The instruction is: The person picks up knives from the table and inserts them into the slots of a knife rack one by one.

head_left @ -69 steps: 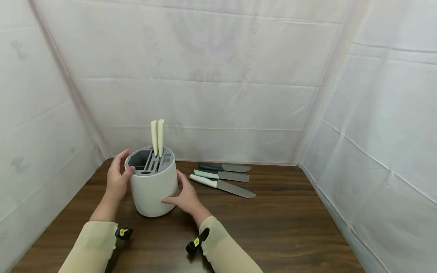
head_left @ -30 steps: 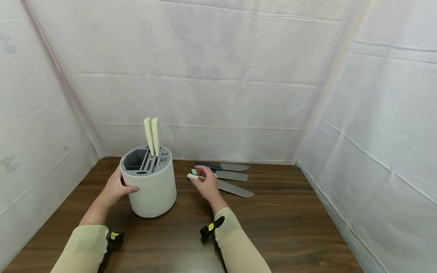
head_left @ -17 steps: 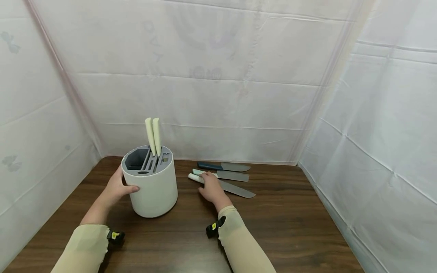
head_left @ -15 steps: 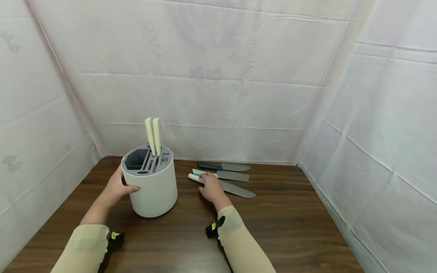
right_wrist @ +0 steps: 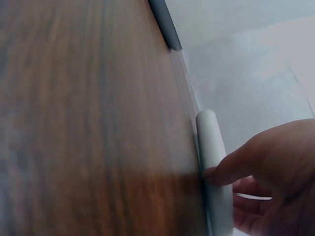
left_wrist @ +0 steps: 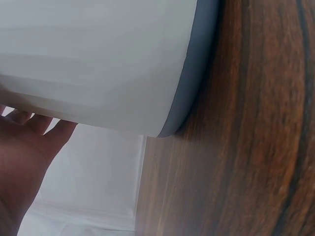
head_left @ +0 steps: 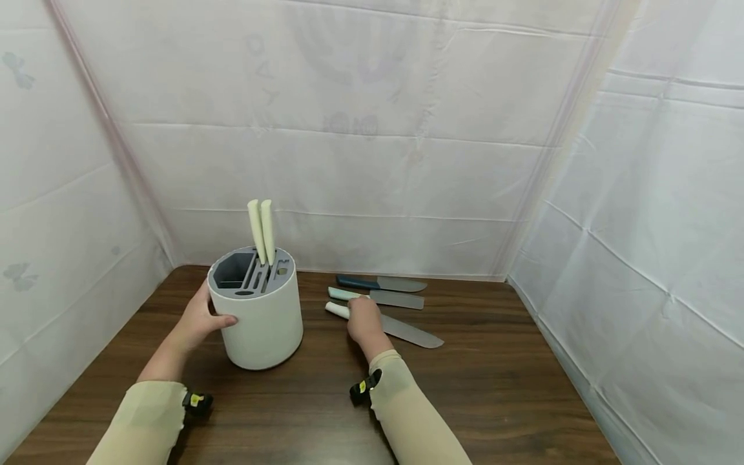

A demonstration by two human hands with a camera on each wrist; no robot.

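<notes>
A white round knife block [head_left: 259, 329] with a grey slotted top stands on the brown wooden table [head_left: 500, 394]. Two cream knife handles [head_left: 261, 231] stick up from its slots. My left hand [head_left: 200, 318] holds the block's left side, thumb curled onto its front; the left wrist view shows the block's wall [left_wrist: 98, 64] and my fingers [left_wrist: 29, 142] against it. My right hand [head_left: 361, 321] grips the handle of a white-handled knife [head_left: 409, 333] lying right of the block. In the right wrist view my fingers [right_wrist: 256, 162] pinch that handle [right_wrist: 212, 147].
Two more knives lie flat behind my right hand: a mint-handled knife [head_left: 378, 298] and, farther back, a blue-handled knife [head_left: 380, 283]. White sheeting [head_left: 372, 161] walls the table at the left, back and right. Bare tabletop stretches to the right and front.
My right hand left the block, reached to the white-handled knife and closed on its handle; the knife has shifted slightly toward me. The left hand stays on the block.
</notes>
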